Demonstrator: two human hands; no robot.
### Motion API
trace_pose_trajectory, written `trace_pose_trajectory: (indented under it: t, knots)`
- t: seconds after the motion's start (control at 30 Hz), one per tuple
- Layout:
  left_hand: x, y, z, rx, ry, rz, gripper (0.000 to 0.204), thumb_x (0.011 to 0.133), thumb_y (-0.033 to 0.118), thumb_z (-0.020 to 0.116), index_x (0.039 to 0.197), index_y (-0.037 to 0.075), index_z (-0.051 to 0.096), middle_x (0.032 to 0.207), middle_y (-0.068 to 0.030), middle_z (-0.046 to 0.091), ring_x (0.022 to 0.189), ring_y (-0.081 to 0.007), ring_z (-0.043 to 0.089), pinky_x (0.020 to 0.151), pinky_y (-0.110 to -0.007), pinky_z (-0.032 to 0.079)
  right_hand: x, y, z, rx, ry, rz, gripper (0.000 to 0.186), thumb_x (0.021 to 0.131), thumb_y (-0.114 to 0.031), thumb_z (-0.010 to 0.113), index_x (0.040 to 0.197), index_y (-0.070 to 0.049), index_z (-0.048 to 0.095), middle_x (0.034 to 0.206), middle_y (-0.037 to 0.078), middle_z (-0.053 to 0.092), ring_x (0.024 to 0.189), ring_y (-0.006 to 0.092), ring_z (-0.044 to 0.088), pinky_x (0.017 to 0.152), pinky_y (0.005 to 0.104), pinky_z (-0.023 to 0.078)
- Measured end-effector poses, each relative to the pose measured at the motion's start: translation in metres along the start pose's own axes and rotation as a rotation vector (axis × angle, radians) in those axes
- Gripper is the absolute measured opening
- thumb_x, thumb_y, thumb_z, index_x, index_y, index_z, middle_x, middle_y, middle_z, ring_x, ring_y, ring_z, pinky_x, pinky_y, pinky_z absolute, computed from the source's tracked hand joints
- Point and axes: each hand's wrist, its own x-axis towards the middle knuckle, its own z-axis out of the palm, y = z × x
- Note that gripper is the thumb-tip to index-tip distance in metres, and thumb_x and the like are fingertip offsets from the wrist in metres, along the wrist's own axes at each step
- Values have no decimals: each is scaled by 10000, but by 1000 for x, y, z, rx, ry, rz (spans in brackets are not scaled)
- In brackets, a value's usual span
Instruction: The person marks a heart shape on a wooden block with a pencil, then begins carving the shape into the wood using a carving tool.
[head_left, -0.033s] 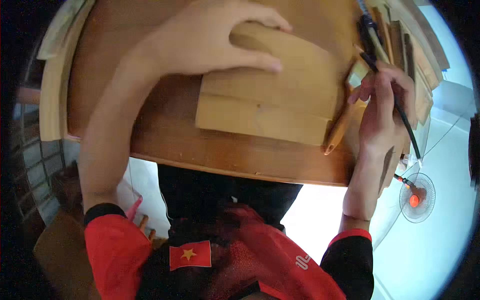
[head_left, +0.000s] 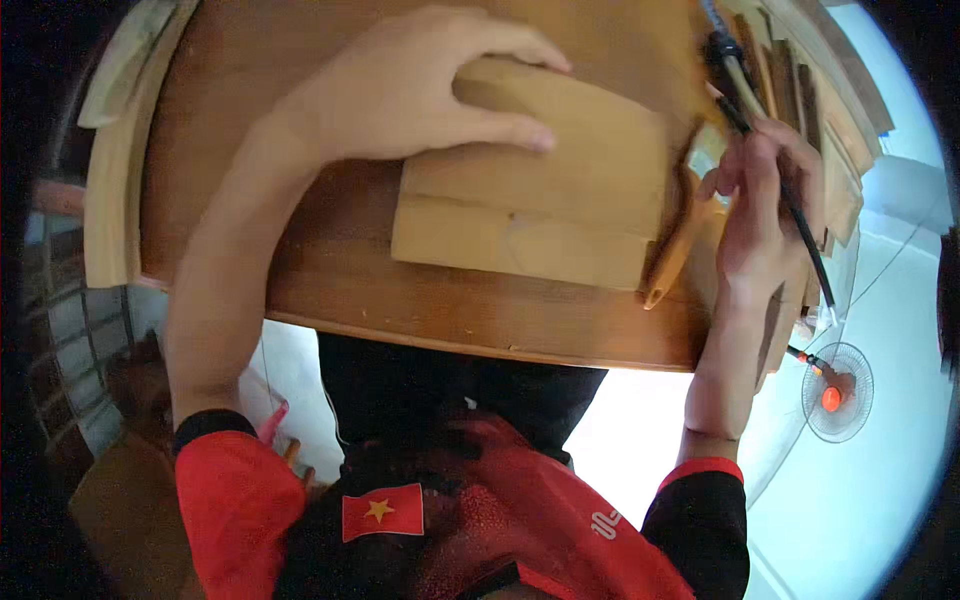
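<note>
Wooden block (head_left: 530, 200), pale and made of stacked slabs, lies flat on the round wooden table (head_left: 400, 310), its near long side running close to the table's curved front rim with only a narrow band of bare tabletop between them. Below that rim the person's dark lap and red sleeves fill the space, and a white floor opens to the right, where a small fan (head_left: 838, 392) stands well apart from the table. Left of the block the tabletop is bare out to a raised wooden border (head_left: 105, 200). The left hand (head_left: 400, 90) lies palm down across the block's far left corner, fingers together and pressing flat on its top, thumb laid along the surface. The right hand (head_left: 765, 215) sits just beside the block's right end, fingers pinched round a thin black tool (head_left: 775, 175) that slants up and away; an orange-handled tool (head_left: 675, 255) leans against that same end. Beyond the right hand, wooden strips (head_left: 800, 90) are stacked along the table's far right edge.
</note>
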Motion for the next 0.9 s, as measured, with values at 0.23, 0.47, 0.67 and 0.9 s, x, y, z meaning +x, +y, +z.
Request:
trace_pose_trajectory:
  t: [0.23,0.47,0.67,0.9]
  knots:
    - [-3,12,16,101,-37,-48,587,843,541,803,1255,135,709,1221,-168,705,1175,-368,652,1031,-466,500,-2,17,-42,-140,56,51,168,1009,-76,687,1139,19,734,864,58,699,664,74,608,589,226,493]
    - [-8,40,20,147,-78,131,887,685,514,904,1421,122,600,1304,-184,668,1224,-397,619,1076,-493,471,0,24,-58,-291,2,115,246,1002,-121,702,1230,-32,730,946,43,730,775,71,636,691,238,510]
    - [-6,38,21,127,-91,93,860,691,475,893,1418,123,598,1315,-180,673,1221,-379,624,1069,-494,475,3,34,-70,-431,-62,14,358,995,-91,690,1344,-13,671,1116,107,765,995,126,690,904,274,543]
    - [-4,33,5,220,56,-43,839,674,399,916,1407,134,606,1324,-159,670,1242,-362,625,1072,-472,493,-3,33,-63,-699,-286,-125,508,848,61,675,1349,-12,642,1251,210,697,1184,402,636,1041,449,498]
